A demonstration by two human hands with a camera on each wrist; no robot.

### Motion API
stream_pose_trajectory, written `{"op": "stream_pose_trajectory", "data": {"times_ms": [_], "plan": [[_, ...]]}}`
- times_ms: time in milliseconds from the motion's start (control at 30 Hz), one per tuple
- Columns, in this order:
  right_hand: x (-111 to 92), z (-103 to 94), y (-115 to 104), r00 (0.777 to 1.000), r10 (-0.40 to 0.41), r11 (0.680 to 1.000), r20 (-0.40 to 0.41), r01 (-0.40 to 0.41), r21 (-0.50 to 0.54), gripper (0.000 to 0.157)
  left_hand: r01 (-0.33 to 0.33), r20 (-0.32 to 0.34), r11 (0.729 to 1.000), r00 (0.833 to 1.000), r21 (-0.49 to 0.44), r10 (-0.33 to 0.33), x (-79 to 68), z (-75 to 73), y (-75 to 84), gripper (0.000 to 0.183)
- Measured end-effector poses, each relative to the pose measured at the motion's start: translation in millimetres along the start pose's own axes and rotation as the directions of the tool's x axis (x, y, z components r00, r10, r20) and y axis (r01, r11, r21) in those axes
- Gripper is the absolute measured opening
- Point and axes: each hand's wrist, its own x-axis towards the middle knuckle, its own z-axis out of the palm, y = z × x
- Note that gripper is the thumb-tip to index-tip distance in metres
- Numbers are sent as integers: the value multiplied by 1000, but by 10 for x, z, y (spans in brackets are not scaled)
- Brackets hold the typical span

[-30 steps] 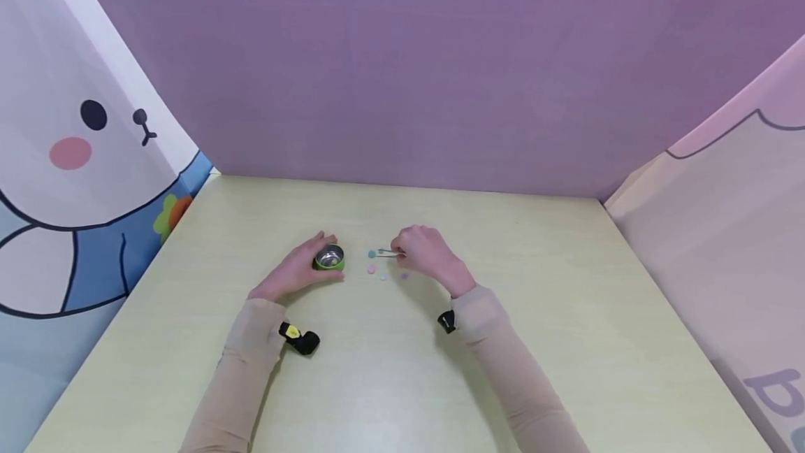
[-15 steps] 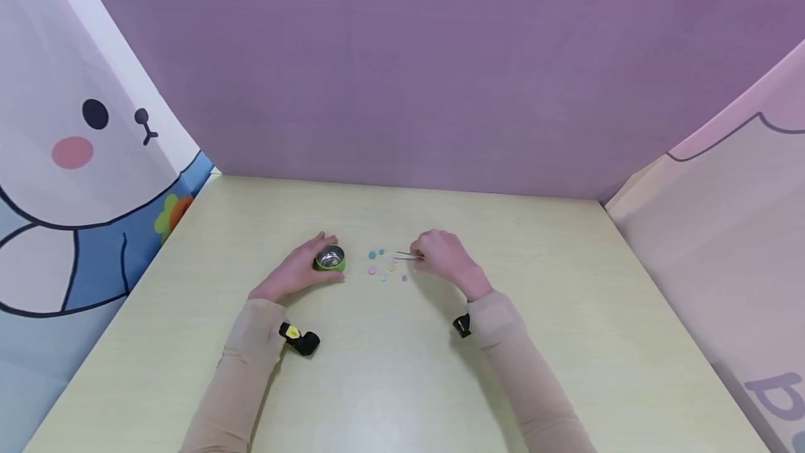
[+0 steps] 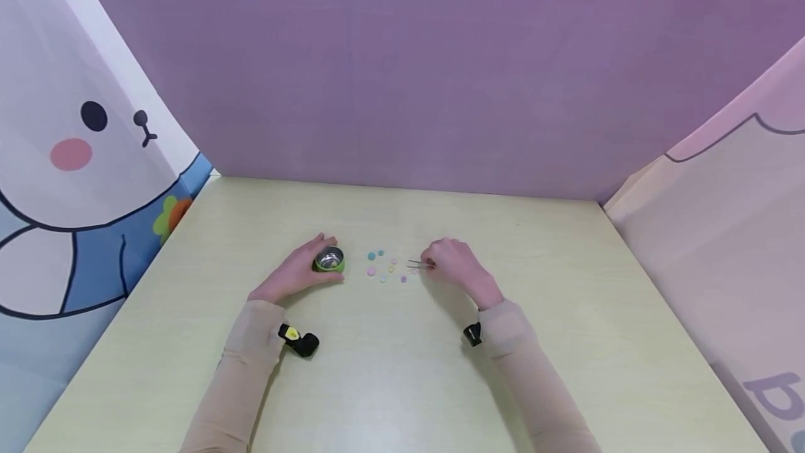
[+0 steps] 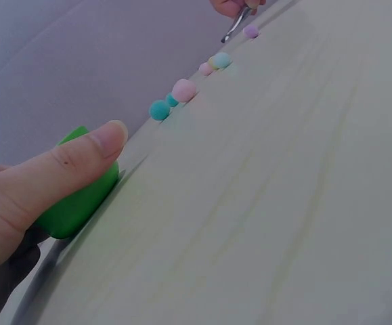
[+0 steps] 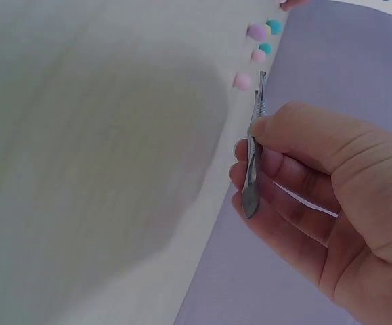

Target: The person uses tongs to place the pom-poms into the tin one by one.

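My left hand (image 3: 291,274) grips a small green cup (image 3: 331,270) with a shiny metal inside, thumb on the near side and fingers on the far side. In the left wrist view, the thumb lies against the green wall (image 4: 80,206). My right hand (image 3: 458,264) pinches metal tweezers (image 5: 252,172), whose tips stand a little apart and point left. Between the hands lie several small pastel balls: teal (image 3: 371,256), pink (image 3: 371,271), yellow (image 3: 391,268), light blue (image 3: 383,279) and purple (image 3: 404,279). A pale pink ball (image 5: 242,81) is near the tweezer tips; no ball shows between them.
The pale wooden table (image 3: 377,383) reaches back to a purple panel (image 3: 402,75). Side panels with cartoon prints (image 3: 69,215) stand at left and right. A black wrist camera (image 3: 303,342) is strapped to the left wrist, and another (image 3: 472,333) to the right.
My right hand has moved right and slightly nearer with the tweezers, away from the teal balls, uncovering the yellow and pale pink ones. The left hand and cup have stayed put.
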Motion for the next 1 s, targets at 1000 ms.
{"op": "stream_pose_trajectory", "data": {"times_ms": [1000], "plan": [[-82,110,72,1000,-12,1000,-15,12,-9,23,-5,-9,1000,1000,12,5,27,6,-7,95]]}}
